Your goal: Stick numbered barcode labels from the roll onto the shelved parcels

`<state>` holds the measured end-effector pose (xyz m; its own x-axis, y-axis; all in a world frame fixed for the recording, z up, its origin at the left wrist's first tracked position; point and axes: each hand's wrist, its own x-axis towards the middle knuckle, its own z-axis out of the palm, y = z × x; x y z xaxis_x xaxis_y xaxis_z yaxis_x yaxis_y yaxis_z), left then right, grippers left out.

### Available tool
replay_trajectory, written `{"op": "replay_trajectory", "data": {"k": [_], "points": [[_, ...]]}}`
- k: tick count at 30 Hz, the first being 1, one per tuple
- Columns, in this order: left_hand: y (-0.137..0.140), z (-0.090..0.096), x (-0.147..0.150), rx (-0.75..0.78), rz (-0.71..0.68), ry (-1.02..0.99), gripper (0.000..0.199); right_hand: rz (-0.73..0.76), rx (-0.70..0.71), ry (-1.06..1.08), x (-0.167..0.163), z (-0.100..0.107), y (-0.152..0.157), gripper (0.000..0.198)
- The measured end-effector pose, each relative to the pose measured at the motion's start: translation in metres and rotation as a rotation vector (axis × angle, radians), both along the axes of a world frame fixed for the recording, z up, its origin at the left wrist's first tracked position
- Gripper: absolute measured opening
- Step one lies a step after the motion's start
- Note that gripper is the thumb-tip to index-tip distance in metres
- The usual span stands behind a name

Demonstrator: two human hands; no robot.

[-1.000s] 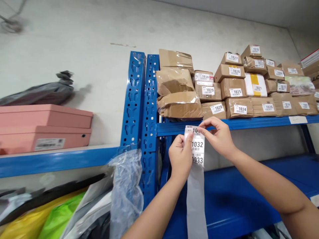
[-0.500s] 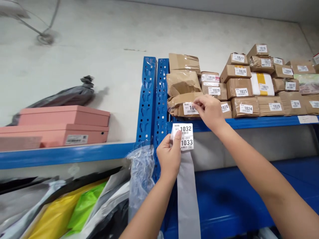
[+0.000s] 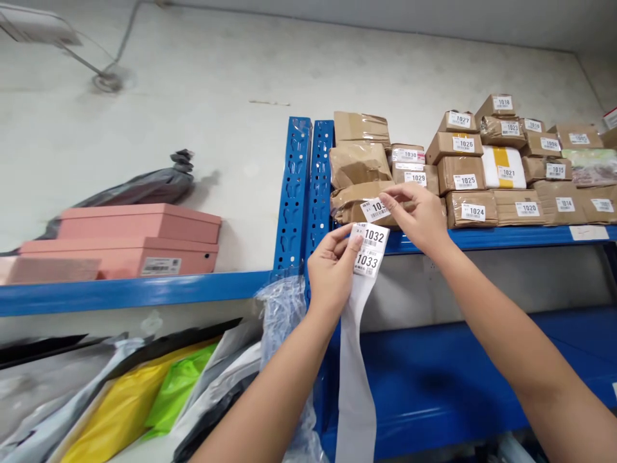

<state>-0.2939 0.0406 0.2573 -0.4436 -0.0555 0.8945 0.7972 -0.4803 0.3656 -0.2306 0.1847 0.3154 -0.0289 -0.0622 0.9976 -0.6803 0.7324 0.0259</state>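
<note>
My left hand (image 3: pixel 332 270) pinches a strip of backing paper (image 3: pixel 354 373) that carries white number labels (image 3: pixel 370 249) reading 1032 and 1033; the bare strip hangs down below. My right hand (image 3: pixel 418 215) is at a white label (image 3: pixel 375 209) on the front of the lowest brown parcel (image 3: pixel 354 202) at the left end of the upper blue shelf (image 3: pixel 482 239), fingertips touching the label. Two more unlabelled brown parcels (image 3: pixel 359 164) are stacked above that one.
Several labelled brown parcels (image 3: pixel 482 186) numbered 1014 to 1030 fill the upper shelf. Blue uprights (image 3: pixel 306 193) split the racks. To the left are pink boxes (image 3: pixel 125 241) and a grey bag (image 3: pixel 139 186). Coloured plastic mailers (image 3: pixel 135 399) lie below. A lower blue shelf (image 3: pixel 457 373) lies under my arms.
My right hand peeled the top label off the strip and carried it up onto the lowest brown parcel. The left hand rose with the strip, which now shows 1032 on top.
</note>
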Motion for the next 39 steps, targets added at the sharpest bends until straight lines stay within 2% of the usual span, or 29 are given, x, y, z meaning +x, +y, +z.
{"op": "replay_trajectory", "data": {"k": [2,4,6,9,13,16,18,20,21,24,26,28,31,34,35,39], "points": [[0.000,0.008,0.002,0.034,-0.016,0.035,0.056,0.246,0.047,-0.138,0.003,-0.006,-0.004,0.015],[-0.001,0.016,0.004,0.052,-0.047,0.072,0.064,0.358,0.018,-0.215,0.002,-0.011,-0.008,0.015],[0.000,0.023,0.006,0.028,-0.093,0.067,0.062,0.397,-0.088,-0.191,-0.003,-0.012,-0.010,0.015],[0.000,0.033,0.007,0.030,-0.104,0.065,0.039,0.460,-0.219,-0.211,-0.012,-0.005,-0.012,0.018],[-0.006,0.049,0.005,0.024,-0.103,0.054,0.038,0.501,-0.224,-0.248,-0.016,0.011,-0.019,0.014],[-0.013,0.062,0.002,-0.054,-0.120,0.043,0.034,0.351,-0.169,-0.052,-0.015,0.020,-0.029,0.007],[-0.017,0.069,0.001,-0.030,-0.023,0.022,0.027,0.220,-0.125,0.070,-0.015,0.029,-0.037,0.005],[-0.019,0.073,0.001,0.009,0.050,-0.035,0.035,0.117,-0.092,0.131,-0.018,0.044,-0.042,0.008],[-0.019,0.073,0.002,-0.002,0.045,-0.070,0.035,0.070,-0.087,0.141,-0.021,0.054,-0.043,0.009],[-0.022,0.067,0.006,-0.183,-0.016,-0.135,0.028,-0.073,-0.119,0.130,-0.030,0.092,-0.041,0.009],[-0.025,0.060,0.007,-0.295,-0.003,-0.126,0.028,-0.171,-0.130,0.097,-0.037,0.116,-0.035,0.010],[-0.029,0.052,0.005,-0.316,0.030,-0.079,0.029,-0.276,-0.109,0.039,-0.041,0.131,-0.030,0.010],[-0.034,0.043,0.000,-0.288,0.068,0.001,0.034,-0.428,-0.057,0.013,-0.040,0.137,-0.028,0.010],[-0.035,0.041,-0.005,-0.242,0.075,0.018,0.037,-0.504,-0.081,0.116,-0.033,0.131,-0.030,0.042],[-0.035,0.040,-0.006,-0.220,0.074,0.020,0.037,-0.519,-0.068,0.143,-0.031,0.128,-0.031,0.046],[-0.032,0.041,-0.010,-0.155,0.121,0.055,0.037,-0.546,0.199,0.062,-0.022,0.120,-0.026,0.025]]}}
